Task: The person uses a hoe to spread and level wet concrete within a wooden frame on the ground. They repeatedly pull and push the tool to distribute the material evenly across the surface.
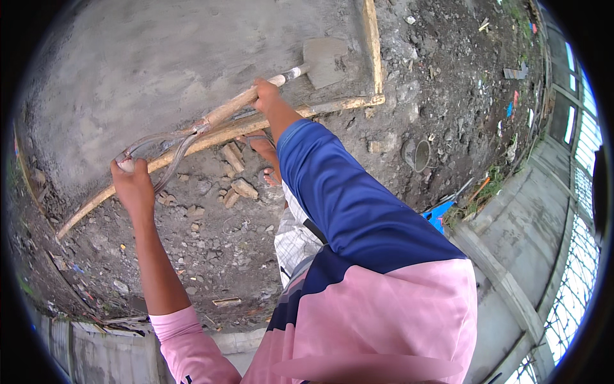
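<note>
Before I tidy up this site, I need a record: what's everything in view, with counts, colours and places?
shovel: 1, brown shaft, grey blade, over the concrete
concrete: 1 area, grey, upper left
boards: at least 2, pale brown, along the concrete's edges
broken chunks: several, tan, on the soil near the feet
soil: dark grey-brown, around the concrete
round-mouthed container: 1, greyish, right of centre
blue item: 1, kind unclear, right
litter: many scraps, mixed colours, mainly right
walls: grey, right and lower left
shirt: 1, pink and navy, lower centre
feet: 2, partly hidden, below the near board
left hand: 1, bare, on the shovel's end grip
right hand: 1, bare, around the shaft
</note>
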`<move>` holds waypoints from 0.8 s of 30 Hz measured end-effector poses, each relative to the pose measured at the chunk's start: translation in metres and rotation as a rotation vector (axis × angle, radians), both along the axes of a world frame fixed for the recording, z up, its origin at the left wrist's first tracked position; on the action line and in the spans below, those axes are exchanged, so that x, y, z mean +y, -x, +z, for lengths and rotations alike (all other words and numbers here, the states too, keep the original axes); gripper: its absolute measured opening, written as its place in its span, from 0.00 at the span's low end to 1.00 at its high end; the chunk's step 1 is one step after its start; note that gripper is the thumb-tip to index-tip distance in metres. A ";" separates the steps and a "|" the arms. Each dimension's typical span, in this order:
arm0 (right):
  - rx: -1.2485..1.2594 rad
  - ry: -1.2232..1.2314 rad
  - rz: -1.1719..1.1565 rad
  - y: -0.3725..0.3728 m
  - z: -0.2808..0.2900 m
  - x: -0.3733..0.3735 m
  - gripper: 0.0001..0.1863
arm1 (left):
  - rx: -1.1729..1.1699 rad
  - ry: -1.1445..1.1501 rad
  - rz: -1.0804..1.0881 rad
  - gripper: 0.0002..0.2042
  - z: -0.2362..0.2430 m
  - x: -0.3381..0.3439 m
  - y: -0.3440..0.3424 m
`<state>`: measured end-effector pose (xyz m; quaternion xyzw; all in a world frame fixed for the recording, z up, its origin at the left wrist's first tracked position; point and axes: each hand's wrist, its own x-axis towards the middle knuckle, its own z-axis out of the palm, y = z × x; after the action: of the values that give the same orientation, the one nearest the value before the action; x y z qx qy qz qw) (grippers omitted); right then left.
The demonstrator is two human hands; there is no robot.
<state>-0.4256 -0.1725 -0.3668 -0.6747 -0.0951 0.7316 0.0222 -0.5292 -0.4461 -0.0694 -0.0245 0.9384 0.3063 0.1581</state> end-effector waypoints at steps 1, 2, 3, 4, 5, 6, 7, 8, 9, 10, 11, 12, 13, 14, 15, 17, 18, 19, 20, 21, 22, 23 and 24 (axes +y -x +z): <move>0.012 -0.037 -0.003 -0.004 0.003 -0.003 0.18 | 0.030 -0.020 -0.001 0.17 -0.004 -0.001 -0.004; -0.007 -0.056 -0.009 -0.009 0.006 -0.007 0.18 | 0.004 -0.051 0.022 0.17 -0.005 -0.006 -0.008; -0.028 -0.069 -0.016 -0.016 0.010 -0.011 0.17 | 0.032 -0.040 0.017 0.17 -0.009 -0.012 -0.014; -0.040 -0.059 -0.001 -0.030 0.015 -0.016 0.18 | -0.010 -0.031 0.034 0.17 -0.012 -0.019 -0.025; -0.042 -0.050 0.011 -0.046 0.022 -0.021 0.18 | -0.085 -0.036 0.060 0.17 -0.015 -0.028 -0.036; -0.085 -0.081 0.019 -0.058 0.029 -0.020 0.18 | -0.063 -0.078 0.077 0.17 -0.015 -0.038 -0.050; -0.001 -0.052 -0.010 -0.068 0.037 -0.024 0.18 | -0.026 -0.071 0.080 0.17 -0.013 -0.050 -0.061; 0.040 -0.049 -0.042 -0.090 0.052 -0.033 0.18 | -0.018 -0.080 0.127 0.17 -0.010 -0.061 -0.082; 0.020 -0.048 -0.041 -0.110 0.069 -0.038 0.16 | -0.014 -0.079 0.168 0.17 -0.005 -0.072 -0.103; 0.046 -0.033 -0.041 -0.129 0.089 -0.036 0.15 | -0.035 -0.092 0.172 0.17 -0.002 -0.080 -0.121; -0.001 -0.072 -0.076 -0.151 0.111 -0.034 0.11 | -0.045 -0.136 0.183 0.18 -0.002 -0.085 -0.140; -0.058 -0.064 -0.150 -0.172 0.136 -0.023 0.11 | -0.009 -0.175 0.159 0.16 -0.001 -0.088 -0.165; -0.018 -0.029 -0.202 -0.199 0.162 -0.012 0.12 | 0.010 -0.250 0.132 0.15 -0.002 -0.086 -0.190; -0.103 -0.016 -0.322 -0.221 0.186 0.000 0.13 | 0.005 -0.399 0.085 0.13 -0.001 -0.087 -0.214; -0.049 -0.164 -0.353 -0.245 0.208 0.007 0.13 | -0.037 -0.566 0.023 0.12 -0.002 -0.084 -0.236; -0.118 -0.202 -0.351 -0.275 0.239 0.021 0.13 | -0.271 -0.764 0.191 0.11 -0.003 -0.077 -0.266; -0.200 -0.241 -0.315 -0.282 0.245 0.021 0.13 | -0.228 -0.724 0.218 0.10 -0.001 -0.075 -0.277; -0.193 -0.185 -0.284 -0.285 0.248 0.022 0.13 | -0.169 -0.708 0.251 0.10 0.003 -0.075 -0.285; -0.191 -0.167 -0.259 -0.281 0.245 0.019 0.13 | -0.118 -0.735 0.266 0.10 0.007 -0.078 -0.290; -0.182 -0.175 -0.225 -0.272 0.238 0.015 0.13 | -0.065 -0.670 0.310 0.09 0.012 -0.084 -0.293; -0.181 -0.186 -0.191 -0.261 0.227 0.004 0.12 | -0.034 -0.637 0.342 0.09 0.020 -0.094 -0.297; -0.132 -0.105 -0.130 -0.247 0.214 -0.007 0.12 | -0.014 -0.616 0.365 0.09 0.027 -0.105 -0.300; -0.127 -0.094 -0.087 -0.232 0.199 -0.022 0.12 | -0.106 -0.570 0.444 0.09 0.036 -0.121 -0.301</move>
<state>-0.1937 -0.1948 -0.1678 -0.7214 -0.1012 0.6805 0.0793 -0.2286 -0.5669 -0.0334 -0.1982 0.7777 0.5807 0.1367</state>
